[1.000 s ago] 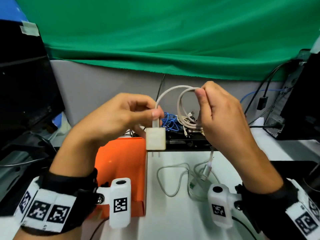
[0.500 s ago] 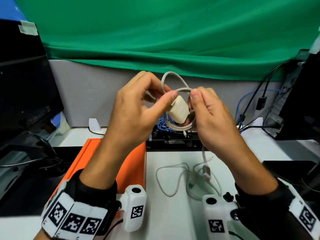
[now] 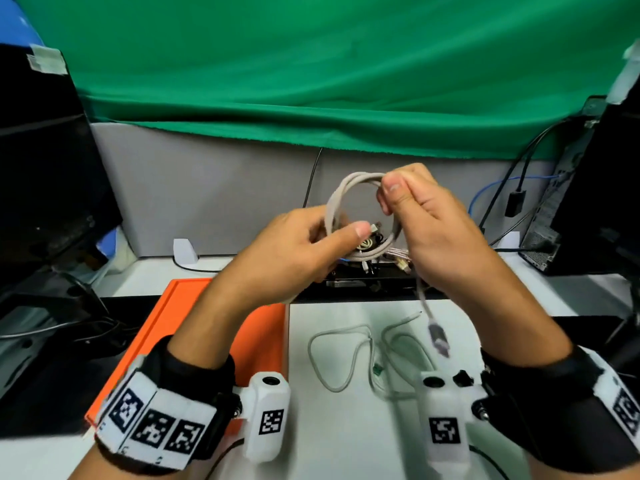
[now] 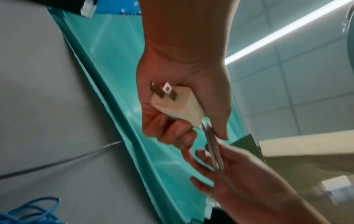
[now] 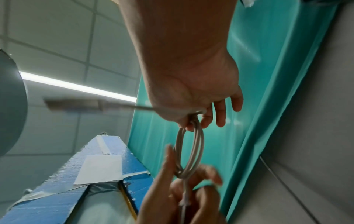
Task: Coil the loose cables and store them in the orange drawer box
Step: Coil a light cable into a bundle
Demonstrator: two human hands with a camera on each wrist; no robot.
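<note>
both hands hold the cable coil [image 3: 360,216] above the orange drawer box [image 3: 194,317]: left hand [image 3: 294,251] grip curled round its plug [image 4: 178,104], right hand [image 3: 429,230] grip pinching the loops.

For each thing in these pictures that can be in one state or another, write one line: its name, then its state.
Charger cable: partly coiled in loops, plug end dangling free.
Wall adapter: unplugged, prongs bare, held in the palm.
Left hand: grips the wall adapter, thumb against the coil.
Right hand: pinches the top of the coil.
Orange drawer box: flat on the desk, whether open cannot be told.
Second cable: loose and uncoiled on the desk.
</note>
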